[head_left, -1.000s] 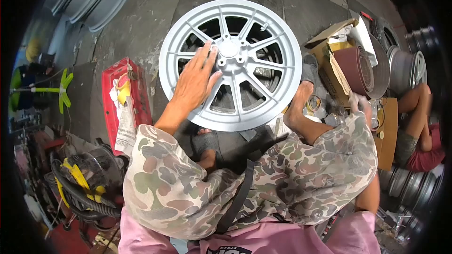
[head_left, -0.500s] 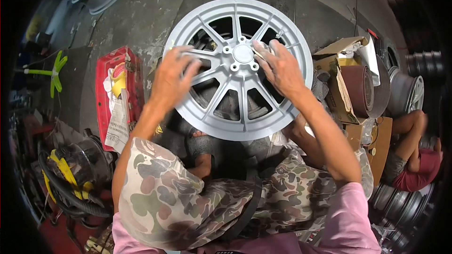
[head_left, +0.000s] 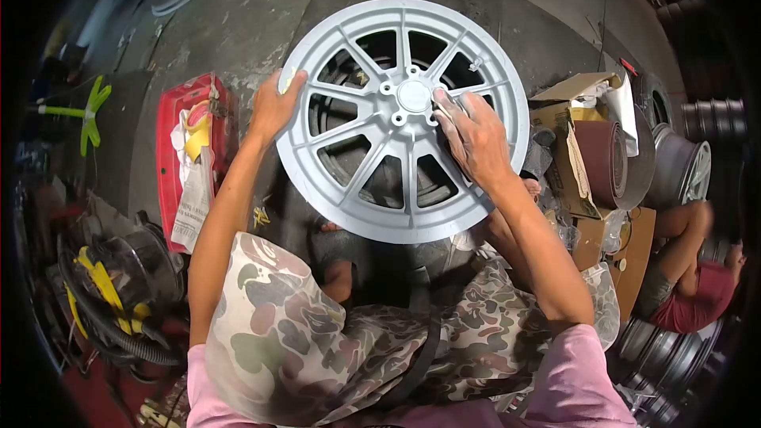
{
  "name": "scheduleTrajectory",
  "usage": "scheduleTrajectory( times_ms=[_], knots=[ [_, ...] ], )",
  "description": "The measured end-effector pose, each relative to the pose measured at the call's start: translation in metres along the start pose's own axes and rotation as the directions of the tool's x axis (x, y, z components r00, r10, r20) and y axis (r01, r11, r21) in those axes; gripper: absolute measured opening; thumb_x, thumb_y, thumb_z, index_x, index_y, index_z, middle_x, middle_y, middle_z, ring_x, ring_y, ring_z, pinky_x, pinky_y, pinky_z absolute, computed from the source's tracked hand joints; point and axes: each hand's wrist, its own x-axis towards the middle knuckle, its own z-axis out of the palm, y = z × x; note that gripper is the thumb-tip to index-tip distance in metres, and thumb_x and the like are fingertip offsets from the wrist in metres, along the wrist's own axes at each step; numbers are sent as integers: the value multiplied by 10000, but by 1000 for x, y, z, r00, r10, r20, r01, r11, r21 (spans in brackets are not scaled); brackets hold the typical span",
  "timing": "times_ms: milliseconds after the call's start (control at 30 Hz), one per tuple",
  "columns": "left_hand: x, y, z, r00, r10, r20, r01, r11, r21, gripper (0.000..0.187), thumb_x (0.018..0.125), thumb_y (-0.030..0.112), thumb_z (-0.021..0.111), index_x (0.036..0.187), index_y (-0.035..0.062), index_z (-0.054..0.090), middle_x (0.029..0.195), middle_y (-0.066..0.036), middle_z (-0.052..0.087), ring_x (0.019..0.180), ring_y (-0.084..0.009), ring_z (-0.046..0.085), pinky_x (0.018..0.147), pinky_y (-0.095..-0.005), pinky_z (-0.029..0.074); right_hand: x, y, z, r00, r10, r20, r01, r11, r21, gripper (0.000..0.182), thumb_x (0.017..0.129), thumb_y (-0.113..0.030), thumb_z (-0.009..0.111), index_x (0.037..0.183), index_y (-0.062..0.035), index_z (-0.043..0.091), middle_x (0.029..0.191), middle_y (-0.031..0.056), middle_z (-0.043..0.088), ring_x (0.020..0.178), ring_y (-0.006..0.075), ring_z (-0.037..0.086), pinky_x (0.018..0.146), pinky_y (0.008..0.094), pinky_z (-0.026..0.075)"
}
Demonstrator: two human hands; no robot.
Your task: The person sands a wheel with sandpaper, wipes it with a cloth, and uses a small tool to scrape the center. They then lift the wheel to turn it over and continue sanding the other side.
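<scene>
A grey alloy wheel rim (head_left: 410,226) with many spokes lies face up before me, over a dark tyre. At its left edge my left hand (head_left: 276,107) is closed around the outer lip, thumb on top. My right hand (head_left: 476,135) is over the spokes just right of the round hub (head_left: 414,96), its fingers dusted with pale powder. They are pinched on a small thin piece that looks like folded sandpaper (head_left: 437,103), mostly hidden by the fingers.
To the left is a red toolbox (head_left: 168,166) holding cloth and newspaper, with a vacuum cleaner (head_left: 143,257) below it. A cardboard box (head_left: 561,143) with a brown abrasive roll (head_left: 596,160) stands right. Another person (head_left: 697,293) sits at far right near stacked wheels.
My left hand has gone from above the left spokes to the rim's outer edge and closed on it. My right hand has shifted slightly down and right beside the hub.
</scene>
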Motion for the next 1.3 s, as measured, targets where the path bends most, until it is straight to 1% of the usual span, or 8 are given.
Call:
scheduleTrajectory(
  times_ms=[67, 367, 700, 767, 900, 1067, 1167, 1300],
  knots=[
    [-4, 9, -2, 963, -200, 181, 233, 955, -182, 689, 954, 541, 704, 1255, -79, 707, 1186, -270, 743, 1127, -341, 720, 975, -421, 521, 2, 8, -6, 999, 1, 34, 1, 998, -61, 333, 940, -157, 731, 1253, -46, 719, 987, 133, 608, 916, 332, 622, 775, 436, 504],
    [1, 6, 2, 896, -380, 230, 421, 891, -168, 796, 860, 645, 757, 1262, -41, 726, 1171, -255, 752, 1124, -318, 720, 984, -408, 525, 13, 4, 2, 999, 40, -33, -43, 992, -118, 335, 922, -125, 736, 1242, -27, 728, 961, 118, 620, 859, 300, 592, 736, 408, 466],
    [9, -11, 7, 890, -340, 305, 388, 915, -112, 873, 758, 668, 829, 1153, -106, 741, 1150, -295, 740, 1116, -351, 725, 972, -426, 536, 19, 3, 10, 995, 40, -92, -48, 994, -95, 321, 925, -120, 734, 1234, -34, 727, 916, 99, 566, 835, 292, 541, 738, 420, 460],
    [7, -13, 11, 902, -362, 235, 378, 925, -27, 740, 804, 581, 857, 1131, -77, 764, 1056, -186, 770, 960, -232, 738, 875, -373, 562, 17, 4, -1, 998, -66, 18, 67, 998, -16, 328, 913, -109, 745, 1231, -33, 725, 938, 97, 574, 845, 291, 541, 759, 418, 472],
    [5, 0, 5, 901, -352, 254, 369, 929, -20, 755, 792, 596, 856, 1114, -81, 767, 1038, -194, 771, 939, -242, 741, 870, -374, 561, 5, 19, -33, 964, -200, 178, 188, 979, 81, 311, 898, -91, 754, 1207, -56, 744, 976, 116, 595, 880, 300, 573, 774, 414, 496],
    [4, -2, 4, 889, -363, 279, 392, 918, -57, 735, 792, 585, 859, 1086, -83, 773, 1028, -211, 773, 938, -253, 750, 866, -388, 555, 17, 11, -2, 996, 92, 2, -92, 995, 40, 247, 969, -119, 687, 1192, -29, 745, 941, 166, 597, 853, 343, 591, 768, 434, 505],
    [5, -11, 9, 924, -319, 209, 332, 943, -28, 876, 729, 695, 830, 1037, -123, 764, 1078, -328, 740, 1065, -376, 739, 944, -448, 545, -3, -10, 1, 999, -27, -40, 28, 1000, 13, 294, 933, -90, 713, 1212, 3, 722, 941, 166, 598, 856, 344, 600, 761, 439, 496],
    [3, 2, 4, 907, -340, 251, 364, 930, -57, 847, 739, 694, 821, 1049, -93, 776, 1089, -315, 744, 1077, -382, 737, 954, -446, 543, -25, -38, -13, 997, 47, 54, -46, 999, -23, 361, 895, -74, 751, 1245, 2, 704, 959, 145, 608, 842, 329, 580, 748, 438, 483]
  ],
)
